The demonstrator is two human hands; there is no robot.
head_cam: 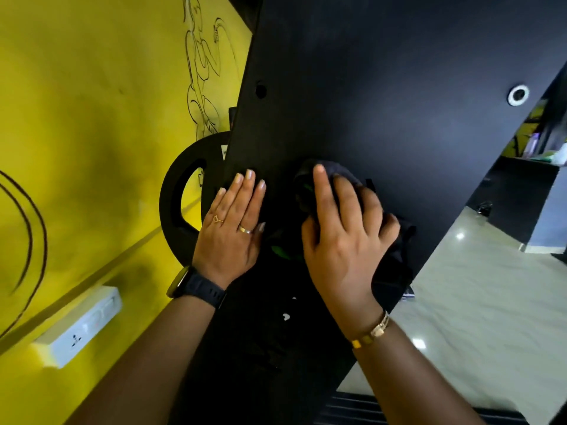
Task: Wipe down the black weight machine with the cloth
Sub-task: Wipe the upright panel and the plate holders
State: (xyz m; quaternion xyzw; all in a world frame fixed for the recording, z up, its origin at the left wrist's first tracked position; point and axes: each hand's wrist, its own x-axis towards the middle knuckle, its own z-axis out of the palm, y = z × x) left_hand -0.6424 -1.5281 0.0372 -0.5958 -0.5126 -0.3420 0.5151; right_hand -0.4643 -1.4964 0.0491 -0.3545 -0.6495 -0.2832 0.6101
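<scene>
The black weight machine's flat panel (383, 87) fills the middle of the view, tilted from upper right to lower left. My right hand (343, 228) presses a dark bunched cloth (331, 173) against the panel, its fingers spread over the cloth; some cloth hangs below the hand at the right. My left hand (230, 231) lies flat on the panel beside it, fingers straight and together, holding nothing. A few white specks mark the panel below the hands.
A yellow wall (92, 118) with line drawings stands at the left, with a white socket box (79, 326) low on it. A black weight plate (181, 197) hangs behind the panel's left edge. Glossy tiled floor (475, 302) lies to the right.
</scene>
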